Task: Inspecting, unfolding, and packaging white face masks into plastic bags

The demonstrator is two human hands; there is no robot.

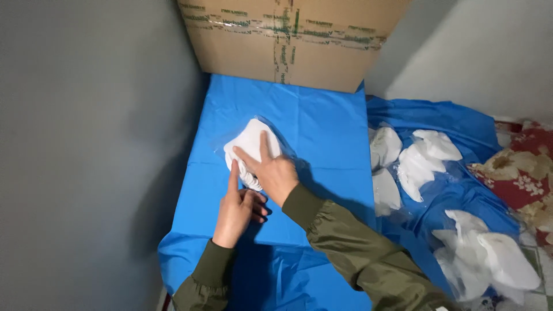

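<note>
My right hand (275, 171) lies flat with fingers spread on the white bagged item (250, 151), pinning it to the table (322, 138), in front of the cardboard box (288, 40). My left hand (237, 208) holds nothing, with only its forefinger out, touching the bag's near edge. To do this well, I judge I should press evenly and run the finger along that edge; more bagged pieces (415, 164) lie right of the box

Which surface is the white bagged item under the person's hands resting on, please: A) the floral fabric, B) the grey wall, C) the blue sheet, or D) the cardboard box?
C: the white bagged item lies flat on the blue sheet, with the right hand pressed on it and the left hand pointing at its edge.
</note>
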